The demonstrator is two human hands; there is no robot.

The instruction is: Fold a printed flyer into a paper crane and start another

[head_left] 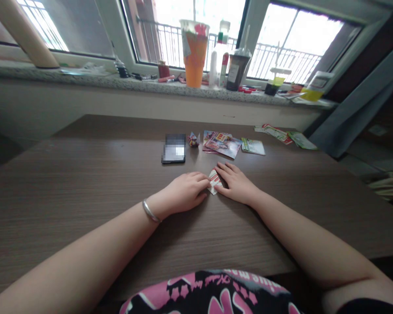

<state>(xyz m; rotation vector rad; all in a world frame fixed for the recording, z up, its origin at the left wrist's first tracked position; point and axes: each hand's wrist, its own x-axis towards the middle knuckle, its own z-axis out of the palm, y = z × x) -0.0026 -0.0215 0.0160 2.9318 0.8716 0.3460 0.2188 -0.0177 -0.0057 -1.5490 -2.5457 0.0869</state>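
In the head view, a tall orange cup is taken as the landmark, set on the sill. Its lower part is filled with orange; whether this is drink or print cannot be told. Just right of it, a clear bottle is seen, then a dark cup fitted with a straw, its contents dark. Far right of the orange cup, a tub is placed, yellow in its lower part. Left of it, a brown jar is seen, its contents hidden.

The folded paper is laid on the table, below and slightly right of the orange cup. Its left edge is touched by the curled fingers of the left hand; whether it is pinched cannot be told. The right hand is spread flat at its right side, nothing being clenched. Between cup and paper, leaflets are laid.
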